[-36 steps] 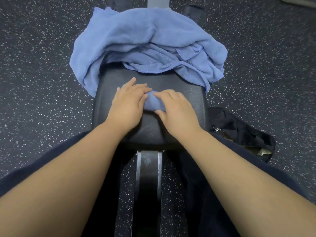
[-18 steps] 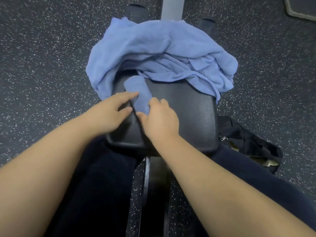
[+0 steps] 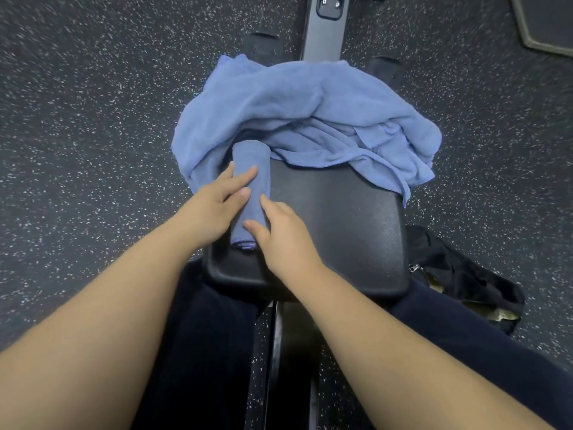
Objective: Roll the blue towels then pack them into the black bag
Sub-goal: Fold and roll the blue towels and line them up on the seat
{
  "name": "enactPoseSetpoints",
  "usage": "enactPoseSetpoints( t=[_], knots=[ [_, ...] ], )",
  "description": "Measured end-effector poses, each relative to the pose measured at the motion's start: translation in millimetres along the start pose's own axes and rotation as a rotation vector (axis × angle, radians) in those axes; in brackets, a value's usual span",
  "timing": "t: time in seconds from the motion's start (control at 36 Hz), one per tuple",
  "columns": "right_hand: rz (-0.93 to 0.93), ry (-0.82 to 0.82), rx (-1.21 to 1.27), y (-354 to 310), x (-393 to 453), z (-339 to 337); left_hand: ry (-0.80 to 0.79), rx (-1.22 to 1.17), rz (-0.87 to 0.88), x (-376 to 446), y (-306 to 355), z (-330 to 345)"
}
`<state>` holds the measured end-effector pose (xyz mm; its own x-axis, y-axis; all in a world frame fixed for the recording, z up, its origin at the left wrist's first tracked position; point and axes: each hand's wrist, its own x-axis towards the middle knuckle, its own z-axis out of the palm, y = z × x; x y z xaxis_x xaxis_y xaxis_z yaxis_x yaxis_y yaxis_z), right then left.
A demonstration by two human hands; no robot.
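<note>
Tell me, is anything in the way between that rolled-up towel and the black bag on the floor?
Nothing visible blocks it. The rolled towel lies on the bench pad under both hands; the black bag sits on the floor beside the pad's right edge, bare pad between them.

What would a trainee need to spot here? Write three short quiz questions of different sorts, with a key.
1. True or false: the rolled towel lies on the black bench pad.
2. Where is the black bag? A: on the pad. B: on the floor beside the pad. C: on the person's lap.
3. Fill in: the loose towels are heaped at the pad's ___ end.

Key: 1 true; both the left hand and the right hand touch the roll. 2 B. 3 far.
</note>
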<state>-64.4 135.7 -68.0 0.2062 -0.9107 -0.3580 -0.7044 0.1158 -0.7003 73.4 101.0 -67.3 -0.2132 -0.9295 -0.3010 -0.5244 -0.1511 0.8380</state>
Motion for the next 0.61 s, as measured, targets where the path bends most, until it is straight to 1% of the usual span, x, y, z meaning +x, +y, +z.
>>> enactPoseSetpoints(
  t=[0.11,0.17,0.22,0.28,0.33,0.42,0.5,0.61],
  knots=[
    [-0.042,-0.053,-0.009,7.3,1.4,-12.6,0.010,-0.043,-0.001,1.2,-0.4,8.5],
    [-0.072,-0.046,-0.017,12.6,3.3,-21.9,0.000,-0.020,0.013,0.4,-2.7,11.5],
    [-0.082,0.003,-0.036,18.6,5.9,-31.6,-0.014,0.019,0.021,0.8,-6.1,13.1],
    [-0.088,0.089,-0.095,26.2,10.9,-39.7,-0.025,0.042,0.024,2.0,-9.3,12.8],
    [-0.104,0.161,-0.193,31.8,17.0,-47.0,-0.035,0.076,0.012,3.6,-10.7,13.3],
    [-0.129,0.203,-0.382,35.2,27.6,-58.1,-0.031,0.166,-0.027,6.0,-7.6,17.7],
    [-0.161,0.148,-0.572,36.2,39.5,-66.0,-0.013,0.202,-0.040,7.4,-1.9,23.4],
    [-0.112,0.020,-0.704,41.1,51.2,-72.1,-0.023,0.216,-0.071,5.2,1.0,25.6]
  ],
)
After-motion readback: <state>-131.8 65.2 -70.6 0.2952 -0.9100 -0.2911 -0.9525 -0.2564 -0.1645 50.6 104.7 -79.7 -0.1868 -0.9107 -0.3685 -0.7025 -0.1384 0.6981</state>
